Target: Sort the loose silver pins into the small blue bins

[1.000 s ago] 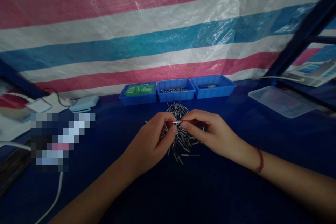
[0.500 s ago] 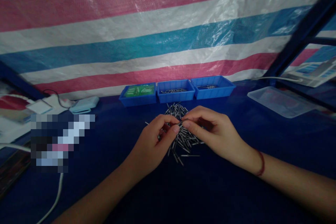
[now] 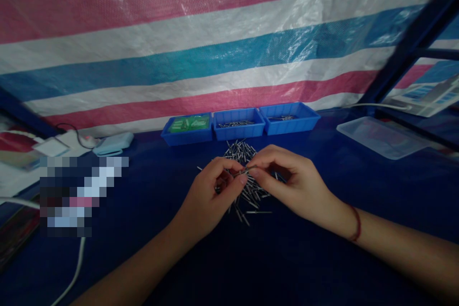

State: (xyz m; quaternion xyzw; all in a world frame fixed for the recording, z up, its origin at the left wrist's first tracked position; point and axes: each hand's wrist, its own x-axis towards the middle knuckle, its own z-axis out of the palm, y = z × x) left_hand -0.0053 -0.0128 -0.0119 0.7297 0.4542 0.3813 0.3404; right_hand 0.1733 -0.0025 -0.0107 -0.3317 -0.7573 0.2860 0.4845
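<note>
My left hand (image 3: 211, 191) and my right hand (image 3: 292, 174) meet in front of me, fingertips almost touching. Thumb and forefinger of each pinch a thin metal rivet (image 3: 245, 171), which spans the small gap between them. The curled fingers of the left hand partly hide something dark in its palm; I cannot make out what. Below and behind the hands, a heap of similar silvery rivets (image 3: 241, 151) lies on the blue table (image 3: 265, 263). One loose rivet (image 3: 258, 212) rests at the heap's near edge.
Three blue bins stand behind the heap: a left bin (image 3: 186, 138) with green packets, a middle bin (image 3: 239, 132) and a right bin (image 3: 292, 126) with metal pieces. A clear plastic lid (image 3: 382, 138) lies right. A white cable (image 3: 77, 267) and light-blue case (image 3: 114, 143) are left.
The fingertips have drawn slightly apart, so more of the rivet between them shows. Both hands otherwise stay in place above the heap.
</note>
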